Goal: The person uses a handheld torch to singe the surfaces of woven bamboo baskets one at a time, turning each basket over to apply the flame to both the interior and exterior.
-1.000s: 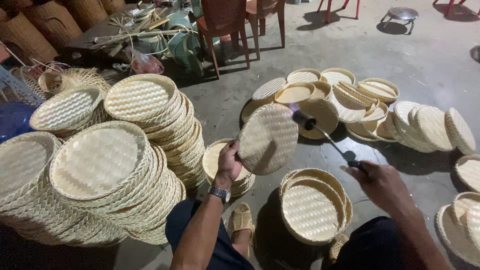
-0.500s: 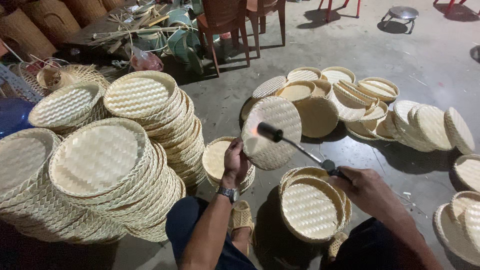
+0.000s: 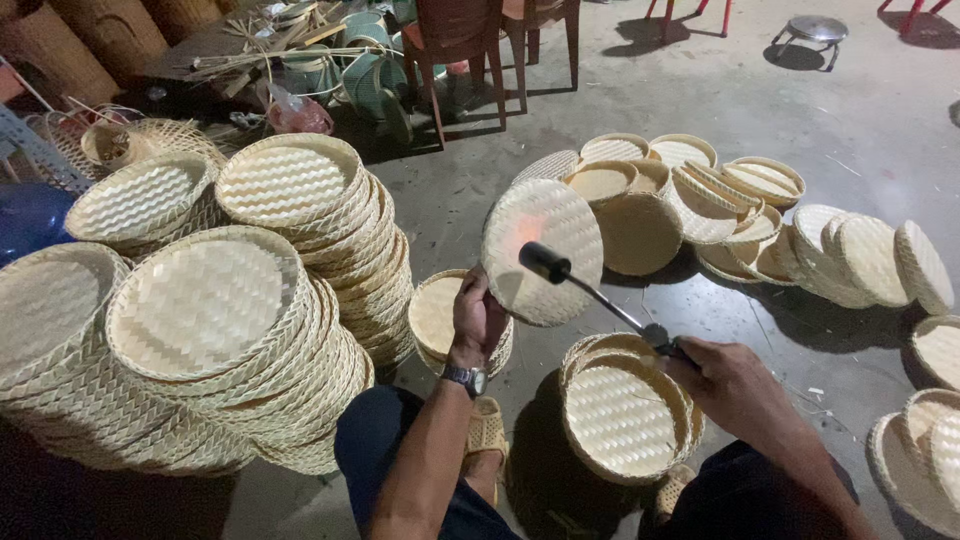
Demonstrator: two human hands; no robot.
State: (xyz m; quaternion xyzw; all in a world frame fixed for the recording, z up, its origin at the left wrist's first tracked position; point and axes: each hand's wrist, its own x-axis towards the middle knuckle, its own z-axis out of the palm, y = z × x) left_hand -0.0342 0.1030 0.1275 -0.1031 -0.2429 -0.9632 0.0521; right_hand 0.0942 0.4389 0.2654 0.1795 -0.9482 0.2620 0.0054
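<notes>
Tall stacks of woven trays (image 3: 215, 320) fill the floor (image 3: 800, 110) to the left of the held tray (image 3: 542, 252), and more trays (image 3: 800, 235) lie scattered to its right. The held tray stands on edge, upright, its flat bottom facing the person. The left hand (image 3: 478, 318) grips its lower left rim, fingers clenched around it. A finished tray (image 3: 625, 418) sits just below. The right hand (image 3: 722, 385) grasps a torch (image 3: 600, 295), whose dark nozzle points at the held tray's face, close to it.
</notes>
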